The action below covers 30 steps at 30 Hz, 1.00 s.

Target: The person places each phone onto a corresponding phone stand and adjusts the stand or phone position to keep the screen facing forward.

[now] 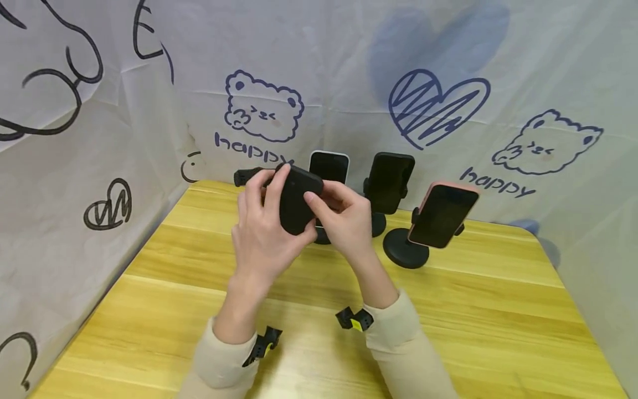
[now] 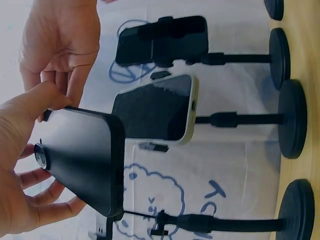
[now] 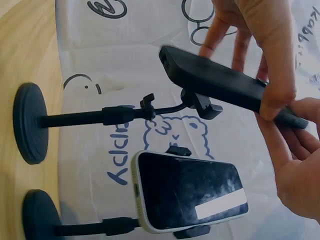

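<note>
My left hand (image 1: 264, 227) holds a black phone (image 1: 295, 206), its fingers spread around the phone's edges. On the phone's back a round camera lens (image 2: 41, 156) shows in the left wrist view. With thumb and fingers, my right hand (image 1: 346, 219) pinches the phone's edge near its upper right corner. A small dark piece (image 3: 292, 120) juts out by the right fingertips; I cannot tell what it is. Behind the held phone stands a black phone stand with its clamp (image 3: 202, 107) bearing no phone. Its round base (image 3: 31, 123) rests on the table.
A white-edged phone (image 1: 329, 166), a black phone (image 1: 390, 183) and a pink-cased phone (image 1: 443, 215) sit in stands along the back of the wooden table (image 1: 478, 310). A white sheet (image 1: 344, 66) with drawings hangs behind, close to the stands.
</note>
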Available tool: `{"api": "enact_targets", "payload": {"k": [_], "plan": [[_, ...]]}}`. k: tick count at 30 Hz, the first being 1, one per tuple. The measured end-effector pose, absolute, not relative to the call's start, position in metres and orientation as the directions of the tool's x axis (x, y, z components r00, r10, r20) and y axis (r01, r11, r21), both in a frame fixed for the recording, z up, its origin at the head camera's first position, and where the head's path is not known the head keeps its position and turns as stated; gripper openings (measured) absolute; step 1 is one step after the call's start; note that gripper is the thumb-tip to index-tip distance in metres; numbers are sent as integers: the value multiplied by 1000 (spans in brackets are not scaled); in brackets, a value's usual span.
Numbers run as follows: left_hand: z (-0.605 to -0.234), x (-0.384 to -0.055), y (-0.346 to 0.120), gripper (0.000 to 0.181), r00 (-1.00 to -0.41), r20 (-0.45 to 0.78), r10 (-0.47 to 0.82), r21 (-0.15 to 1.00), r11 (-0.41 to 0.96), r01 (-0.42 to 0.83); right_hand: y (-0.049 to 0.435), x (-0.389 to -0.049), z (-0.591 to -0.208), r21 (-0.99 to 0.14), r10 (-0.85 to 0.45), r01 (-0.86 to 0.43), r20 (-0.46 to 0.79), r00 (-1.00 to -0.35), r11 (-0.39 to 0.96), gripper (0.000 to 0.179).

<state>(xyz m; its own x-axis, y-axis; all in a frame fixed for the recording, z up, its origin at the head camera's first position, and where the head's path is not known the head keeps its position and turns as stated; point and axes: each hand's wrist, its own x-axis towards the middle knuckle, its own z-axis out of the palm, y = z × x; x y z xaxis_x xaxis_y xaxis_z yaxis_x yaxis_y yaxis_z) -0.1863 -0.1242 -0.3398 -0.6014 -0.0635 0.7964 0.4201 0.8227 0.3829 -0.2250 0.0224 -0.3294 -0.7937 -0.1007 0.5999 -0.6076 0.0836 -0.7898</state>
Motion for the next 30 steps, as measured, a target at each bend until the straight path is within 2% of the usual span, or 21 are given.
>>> {"api": "enact_targets", "payload": {"k": [3, 6, 10, 15, 20, 23, 26, 30], "plan": [[-342, -187, -118, 88, -579, 815, -30, 354, 816, 456, 26, -224, -336, -787, -19, -616, 615, -788, 34, 20], [-345, -189, -113, 83, -528, 849, 2, 313, 803, 508, 30, -224, -342, -794, 77, -606, 601, -795, -59, 19], [-348, -191, -107, 74, -457, 887, 62, 240, 785, 571, 35, -222, -346, -803, 199, -568, 536, -820, -180, 15], [-352, -195, -101, 60, -417, 898, 141, 156, 785, 600, 41, -220, -347, -788, 308, -535, 450, -838, -304, 9], [-361, -201, -97, 45, -384, 904, 186, 88, 799, 595, 47, -219, -344, -753, 326, -486, 370, -870, -443, 8], [-366, -205, -97, 35, -344, 917, 201, 57, 788, 614, 50, -218, -343, -735, 317, -458, 337, -886, -499, 6], [-370, -209, -97, 24, -277, 937, 211, 19, 764, 646, 53, -217, -342, -721, 304, -442, 325, -896, -533, 5], [-371, -212, -96, 18, -146, 969, 197, -46, 729, 683, 54, -216, -342, -711, 287, -427, 317, -904, -559, 4]]}}
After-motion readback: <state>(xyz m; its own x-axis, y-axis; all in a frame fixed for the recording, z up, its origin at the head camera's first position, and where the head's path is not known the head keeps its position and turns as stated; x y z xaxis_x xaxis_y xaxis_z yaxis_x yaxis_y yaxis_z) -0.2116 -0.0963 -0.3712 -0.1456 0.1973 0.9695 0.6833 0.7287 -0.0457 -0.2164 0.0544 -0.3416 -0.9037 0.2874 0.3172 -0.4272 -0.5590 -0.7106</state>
